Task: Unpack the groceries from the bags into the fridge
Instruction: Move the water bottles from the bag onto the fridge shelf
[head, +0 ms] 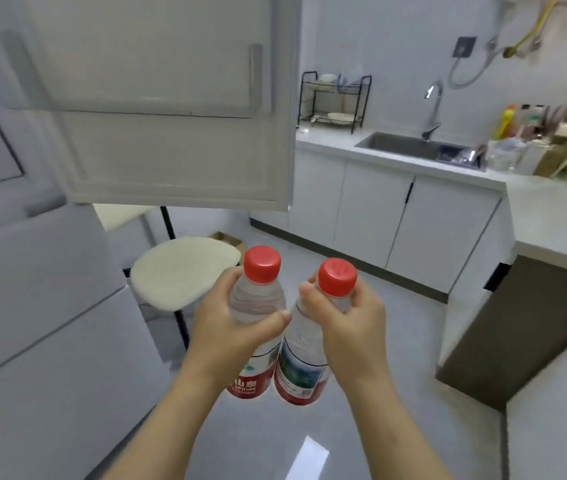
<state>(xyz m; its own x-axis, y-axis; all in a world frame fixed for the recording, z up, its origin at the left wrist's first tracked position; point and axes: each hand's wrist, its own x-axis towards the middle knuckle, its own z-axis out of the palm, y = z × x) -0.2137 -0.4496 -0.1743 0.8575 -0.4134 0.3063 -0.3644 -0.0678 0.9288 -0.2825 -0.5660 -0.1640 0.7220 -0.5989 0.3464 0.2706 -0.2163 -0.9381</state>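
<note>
I hold two clear water bottles with red caps and red labels upright in front of me, side by side. My left hand (231,329) grips the left water bottle (257,296) around its shoulder. My right hand (347,323) grips the right water bottle (301,341) just under its cap. The white fridge door (171,150) stands swung open at the upper left, its inner side with an empty door shelf facing me. The fridge body (32,306) fills the left edge; its inside is out of view.
A stool with a cream cushion (185,271) stands just left of the bottles, a cardboard box (228,240) behind it. A white counter with a sink (413,147), tap and dish rack (334,98) runs along the right. Grey floor lies below my arms.
</note>
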